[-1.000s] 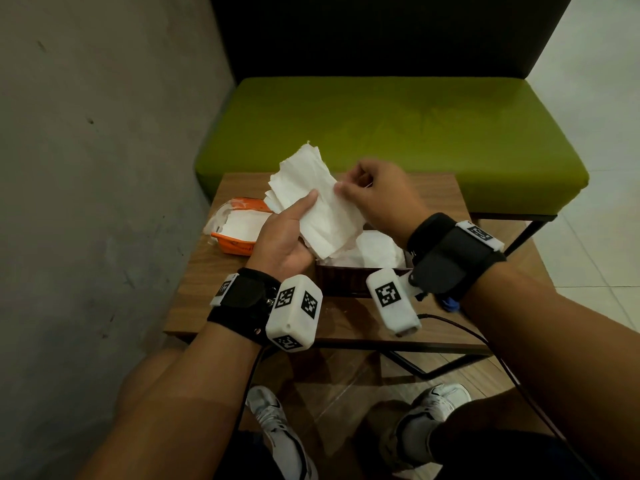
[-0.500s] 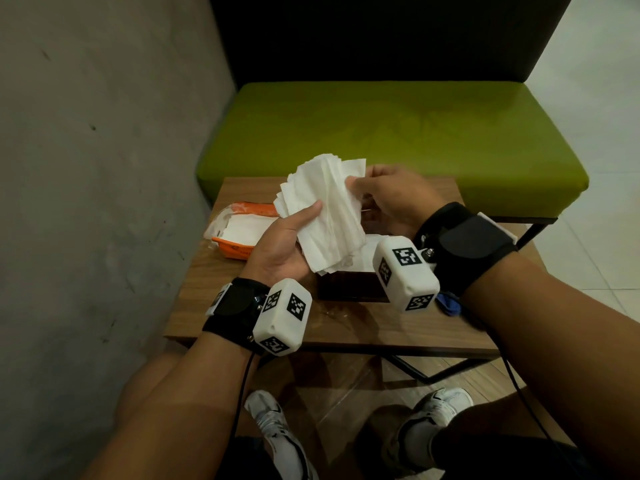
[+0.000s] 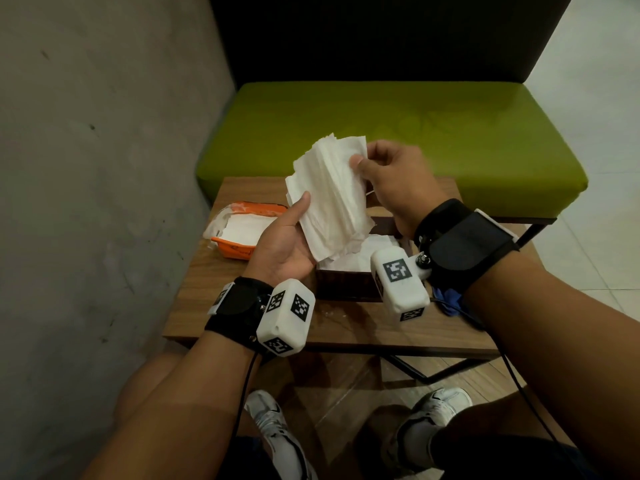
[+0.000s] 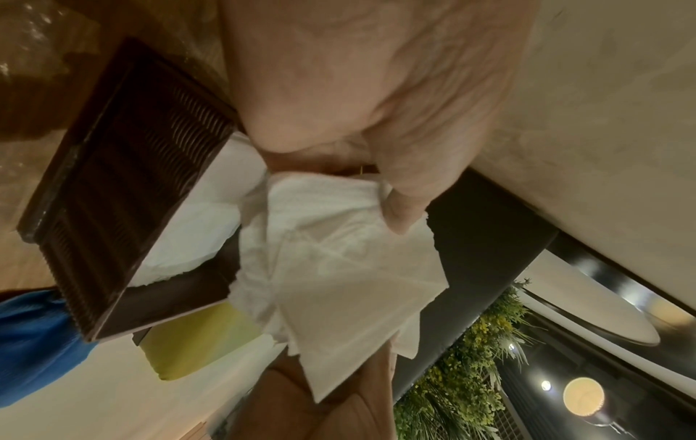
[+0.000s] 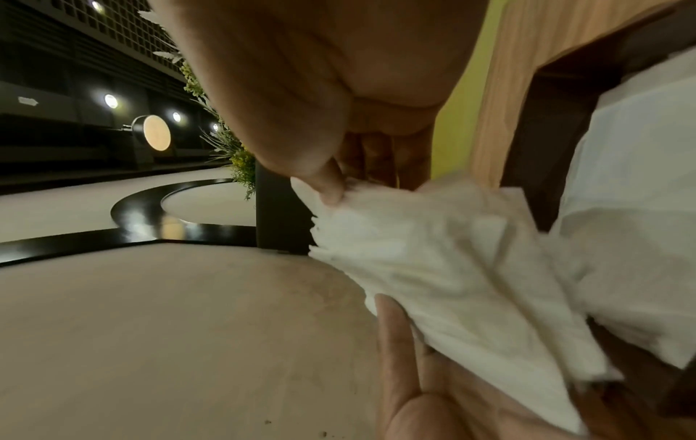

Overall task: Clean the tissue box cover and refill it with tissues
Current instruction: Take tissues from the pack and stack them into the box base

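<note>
A stack of white tissues (image 3: 329, 199) hangs in the air above the dark brown tissue box cover (image 3: 346, 284), which stands open on the wooden table with more tissues inside. My left hand (image 3: 287, 240) holds the stack from below, thumb pressed on its left edge (image 4: 399, 214). My right hand (image 3: 388, 174) pinches the stack's top right corner between thumb and fingers (image 5: 331, 190). The tissues (image 5: 452, 268) sag between both hands. The ribbed side of the tissue box cover (image 4: 124, 184) shows in the left wrist view.
An orange tissue pack (image 3: 244, 230), torn open, lies on the table (image 3: 221, 292) at the left. A blue cloth (image 3: 448, 299) lies at the right of the cover, under my right wrist. A green bench (image 3: 415, 133) stands behind; a concrete wall (image 3: 104, 168) runs along the left.
Both hands have lifted the tissue stack higher and turned it more upright. My right hand moved up to its top corner.
</note>
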The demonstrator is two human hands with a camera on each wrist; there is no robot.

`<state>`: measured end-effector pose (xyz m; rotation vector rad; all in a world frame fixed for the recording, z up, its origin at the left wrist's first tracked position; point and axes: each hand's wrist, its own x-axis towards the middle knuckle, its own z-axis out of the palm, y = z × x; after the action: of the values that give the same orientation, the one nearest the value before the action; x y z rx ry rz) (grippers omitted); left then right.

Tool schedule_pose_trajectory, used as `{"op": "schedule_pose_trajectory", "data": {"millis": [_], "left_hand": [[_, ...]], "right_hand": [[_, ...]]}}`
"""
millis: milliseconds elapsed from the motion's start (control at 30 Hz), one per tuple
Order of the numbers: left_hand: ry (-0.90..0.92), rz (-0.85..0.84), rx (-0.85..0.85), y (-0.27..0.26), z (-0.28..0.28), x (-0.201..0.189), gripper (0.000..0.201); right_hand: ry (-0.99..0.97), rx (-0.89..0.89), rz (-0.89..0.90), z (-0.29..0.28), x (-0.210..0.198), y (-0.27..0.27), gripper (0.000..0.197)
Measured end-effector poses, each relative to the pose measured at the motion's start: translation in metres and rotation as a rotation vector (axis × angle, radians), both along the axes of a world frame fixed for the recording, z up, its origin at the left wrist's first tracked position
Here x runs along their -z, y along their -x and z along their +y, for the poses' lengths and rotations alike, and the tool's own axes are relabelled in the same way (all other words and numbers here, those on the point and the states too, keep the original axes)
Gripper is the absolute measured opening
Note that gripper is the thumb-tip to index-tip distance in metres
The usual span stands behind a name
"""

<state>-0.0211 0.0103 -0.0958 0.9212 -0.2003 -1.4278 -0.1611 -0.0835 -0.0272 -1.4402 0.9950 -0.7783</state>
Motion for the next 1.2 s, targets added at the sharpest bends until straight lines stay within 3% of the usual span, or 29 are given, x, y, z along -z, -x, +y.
{"op": "schedule_pose_trajectory", "data": {"millis": [267, 533, 667, 767, 867, 1000, 1133, 1200], "left_hand": [[-0.049, 0.000, -0.073, -0.001, -0.004, 0.002, 0.026], [-0.072, 0.082, -0.119, -0.009, -0.001, 0.011, 0.036], [-0.111, 0.030, -0.142, -0.012, -0.003, 0.014, 0.038], [-0.165, -0.016, -0.147, -0.009, -0.003, 0.012, 0.033], [-0.144, -0.046, -0.144, -0.003, -0.002, 0.009, 0.031], [-0.039, -0.054, -0.099, 0.005, -0.002, 0.001, 0.044], [0.056, -0.067, -0.009, 0.003, 0.000, -0.001, 0.076], [0.052, -0.099, -0.008, 0.004, -0.001, 0.002, 0.070]], "right_hand": [[0.159, 0.136, 0.099, -0.006, 0.008, -0.005, 0.014], [0.121, 0.260, -0.051, -0.015, -0.006, 0.001, 0.020], [0.084, 0.108, -0.173, -0.017, -0.020, 0.008, 0.011], [-0.100, -0.096, -0.260, -0.013, -0.024, 0.005, 0.008], [-0.141, -0.164, -0.061, -0.011, -0.013, -0.004, 0.006], [0.078, -0.214, 0.340, -0.007, 0.003, -0.013, 0.011], [0.155, -0.197, 0.398, -0.009, 0.009, -0.020, 0.018], [0.209, -0.133, 0.402, -0.012, 0.012, -0.023, 0.018]]}}
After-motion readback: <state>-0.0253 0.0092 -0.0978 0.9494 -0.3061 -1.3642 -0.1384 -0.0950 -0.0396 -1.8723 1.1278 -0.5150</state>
